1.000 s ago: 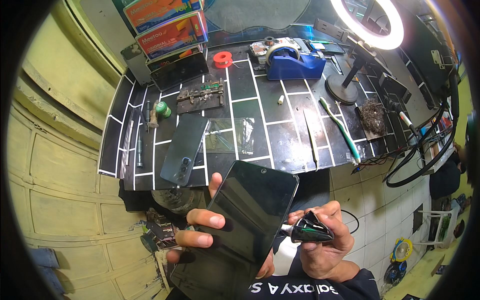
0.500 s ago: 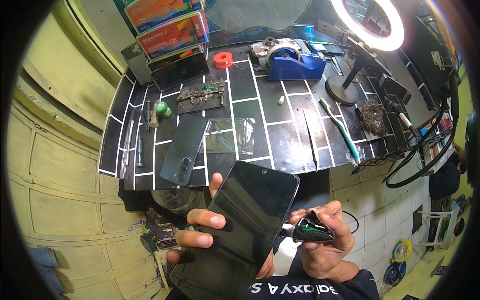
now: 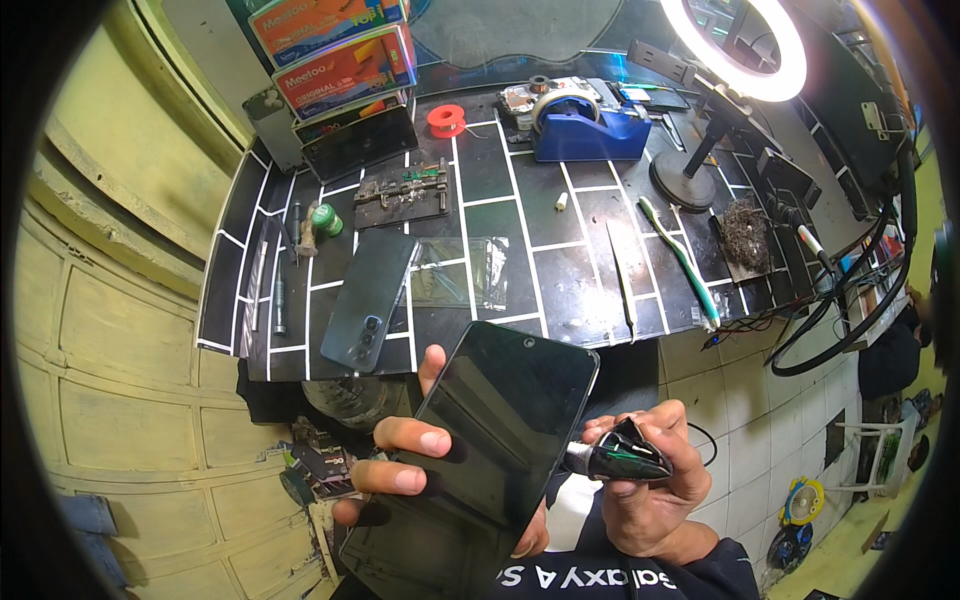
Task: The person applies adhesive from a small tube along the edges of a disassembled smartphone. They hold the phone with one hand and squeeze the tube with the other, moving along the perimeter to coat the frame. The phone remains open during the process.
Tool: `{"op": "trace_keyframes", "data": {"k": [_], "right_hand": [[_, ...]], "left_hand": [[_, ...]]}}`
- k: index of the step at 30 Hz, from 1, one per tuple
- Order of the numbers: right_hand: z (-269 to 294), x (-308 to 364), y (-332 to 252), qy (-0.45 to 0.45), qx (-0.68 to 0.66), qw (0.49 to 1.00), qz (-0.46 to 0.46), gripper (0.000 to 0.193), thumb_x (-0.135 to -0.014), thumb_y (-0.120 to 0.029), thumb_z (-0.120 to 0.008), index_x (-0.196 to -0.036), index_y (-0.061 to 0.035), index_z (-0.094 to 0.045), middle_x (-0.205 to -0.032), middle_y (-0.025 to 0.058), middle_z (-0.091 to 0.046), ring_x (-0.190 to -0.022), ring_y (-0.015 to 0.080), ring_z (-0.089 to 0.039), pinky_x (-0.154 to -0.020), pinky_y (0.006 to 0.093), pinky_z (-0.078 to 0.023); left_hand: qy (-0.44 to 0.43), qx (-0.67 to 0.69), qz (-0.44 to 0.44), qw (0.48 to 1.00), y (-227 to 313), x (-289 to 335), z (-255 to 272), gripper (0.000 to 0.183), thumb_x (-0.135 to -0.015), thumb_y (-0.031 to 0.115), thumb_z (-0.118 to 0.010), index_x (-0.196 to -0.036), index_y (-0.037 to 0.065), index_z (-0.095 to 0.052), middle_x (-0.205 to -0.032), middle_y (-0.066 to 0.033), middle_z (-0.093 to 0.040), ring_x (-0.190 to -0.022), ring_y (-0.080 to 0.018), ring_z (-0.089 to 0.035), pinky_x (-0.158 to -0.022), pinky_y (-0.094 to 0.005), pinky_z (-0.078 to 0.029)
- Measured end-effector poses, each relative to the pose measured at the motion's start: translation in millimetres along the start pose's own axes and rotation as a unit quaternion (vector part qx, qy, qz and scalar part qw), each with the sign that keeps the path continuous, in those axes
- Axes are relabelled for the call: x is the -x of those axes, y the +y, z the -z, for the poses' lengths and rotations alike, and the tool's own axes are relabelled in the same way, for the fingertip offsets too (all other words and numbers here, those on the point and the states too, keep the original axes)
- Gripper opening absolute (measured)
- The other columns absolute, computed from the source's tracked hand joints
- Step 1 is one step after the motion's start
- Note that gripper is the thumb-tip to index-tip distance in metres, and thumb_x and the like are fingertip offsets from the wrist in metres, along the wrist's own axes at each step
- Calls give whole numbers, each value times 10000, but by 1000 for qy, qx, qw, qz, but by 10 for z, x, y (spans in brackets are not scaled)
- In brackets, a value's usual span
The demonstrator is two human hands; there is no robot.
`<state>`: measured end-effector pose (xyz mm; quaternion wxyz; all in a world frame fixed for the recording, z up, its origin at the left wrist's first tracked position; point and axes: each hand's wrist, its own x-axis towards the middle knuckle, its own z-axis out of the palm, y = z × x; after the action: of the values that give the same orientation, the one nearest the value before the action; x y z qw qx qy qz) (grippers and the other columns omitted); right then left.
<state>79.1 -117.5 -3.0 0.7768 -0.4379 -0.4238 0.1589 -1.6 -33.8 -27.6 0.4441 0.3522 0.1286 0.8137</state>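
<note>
My left hand (image 3: 408, 437) is closed round a smartphone (image 3: 500, 420), its dark glossy screen facing up and tilted. Fingers curl over the phone's left edge, and part of the hand shows at its lower right side. My right hand (image 3: 655, 510) pinches a crumpled, glossy black squeeze tube (image 3: 628, 460) with a pale tip. That tip points at the phone's right edge, very close to it; whether they touch I cannot tell. Beyond, a second dark phone (image 3: 368, 300) lies back up on the bench, partly over a clear plastic bag (image 3: 465, 272).
On the black, white-lined bench (image 3: 495, 217) stand a blue tape dispenser (image 3: 592, 135), a ring light (image 3: 683, 178) and a metal holder (image 3: 403, 190). A toothbrush (image 3: 683, 260), tweezers (image 3: 622, 280), a red spool (image 3: 446, 121) and a screwdriver (image 3: 280, 300) lie there. Boxes (image 3: 345, 80) stand at back left.
The black tube has turned and shifted very slightly in my right hand, beside the phone's edge. My left hand and the phone stay in place.
</note>
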Motion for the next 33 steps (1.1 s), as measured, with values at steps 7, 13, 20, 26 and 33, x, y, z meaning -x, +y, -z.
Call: {"op": "trace_keyframes", "data": {"k": [7,13,20,26,33], "right_hand": [[20,8,22,-3,2,1000,3,511,-775,-19,-819,-1237,-14,-600,-1114,195,-552,-961,345,-704,-814,378,-629],[25,4,17,-3,2,1000,7,488,-799,-24,-803,-1240,-9,-596,-1110,190,-545,-947,355,-704,-800,387,-630],[11,-2,34,1,11,1000,16,468,-810,-24,-793,-1232,-2,-592,-1115,191,-537,-941,355,-703,-759,371,-638],[21,11,29,3,21,1000,12,448,-823,-4,-774,-1227,4,-583,-1129,196,-525,-926,343,-701,-654,312,-643],[7,-5,16,6,23,1000,5,416,-854,26,-732,-1237,7,-571,-1127,204,-527,-908,325,-701,-600,297,-632]], "left_hand": [[-157,9,-101,982,-104,-123,81,1052,-675,300,-897,-1498,271,-242,-1199,8,-426,-1291,-394,-370,-1152,-709,-256],[-152,4,-140,978,-149,-147,21,1075,-693,386,-882,-1522,240,-215,-1207,45,-420,-1216,-269,-423,-1136,-725,-260],[-151,-1,-146,978,-138,-142,37,1084,-713,438,-865,-1535,215,-194,-1213,58,-415,-1175,-210,-448,-1121,-736,-266],[-142,11,-168,975,-187,-128,48,1074,-744,454,-835,-1543,187,-168,-1226,30,-404,-1167,-225,-448,-1107,-741,-274],[-145,44,-197,969,-249,-165,25,1042,-793,462,-784,-1550,147,-140,-1233,-9,-398,-1155,-243,-449,-1086,-750,-284]]}}
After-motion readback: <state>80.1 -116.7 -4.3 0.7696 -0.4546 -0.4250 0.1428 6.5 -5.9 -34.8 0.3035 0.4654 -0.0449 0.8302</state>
